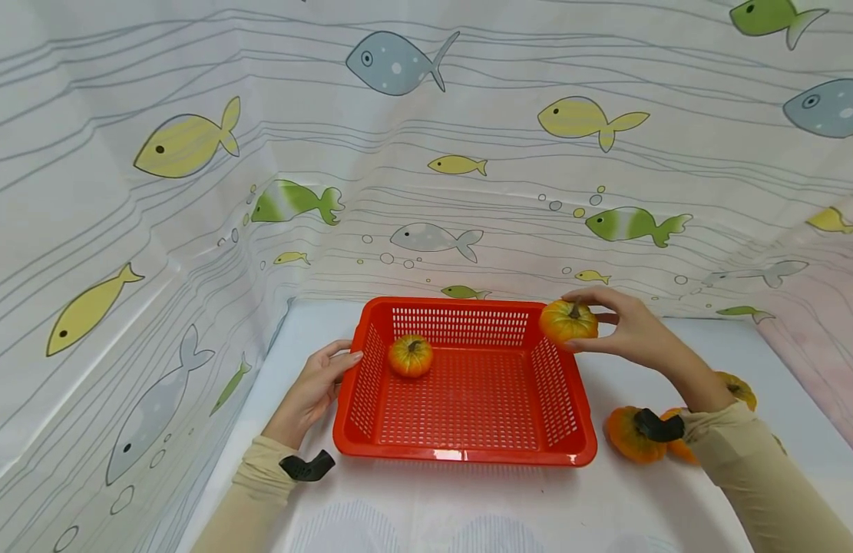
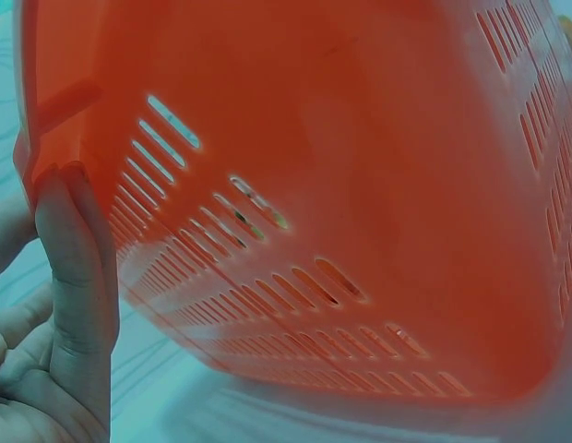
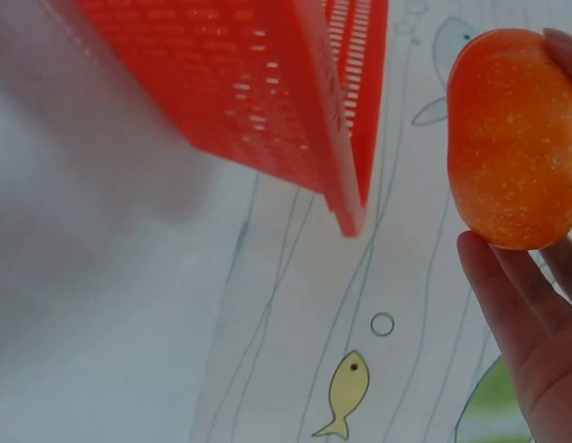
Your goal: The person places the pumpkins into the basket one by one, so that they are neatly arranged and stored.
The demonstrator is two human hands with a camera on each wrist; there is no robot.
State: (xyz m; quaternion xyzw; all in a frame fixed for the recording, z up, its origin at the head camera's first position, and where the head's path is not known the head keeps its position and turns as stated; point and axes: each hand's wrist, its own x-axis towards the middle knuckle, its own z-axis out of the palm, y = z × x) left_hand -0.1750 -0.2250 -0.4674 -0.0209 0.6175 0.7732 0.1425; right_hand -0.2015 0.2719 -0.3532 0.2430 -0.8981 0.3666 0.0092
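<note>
My left hand (image 1: 320,383) grips the left rim of a red plastic basket (image 1: 461,456), thumb over the edge. In the left wrist view its fingers (image 2: 76,268) bend up under the lip of the slotted wall. Inside the basket, near the back left, sits a small orange-yellow pumpkin (image 1: 410,356). My right hand (image 1: 623,330) holds another small pumpkin (image 1: 568,323) between thumb and fingers, over the basket's back right corner in the head view. The right wrist view shows this pumpkin's smooth orange underside (image 3: 512,138), beside the basket rim.
Several more pumpkins (image 1: 633,435) lie on the white table right of the basket, partly hidden by my right forearm. A fish-patterned curtain (image 1: 426,192) hangs behind the table and along its sides. Dark wrist mounts (image 1: 307,466) sit on both sleeves.
</note>
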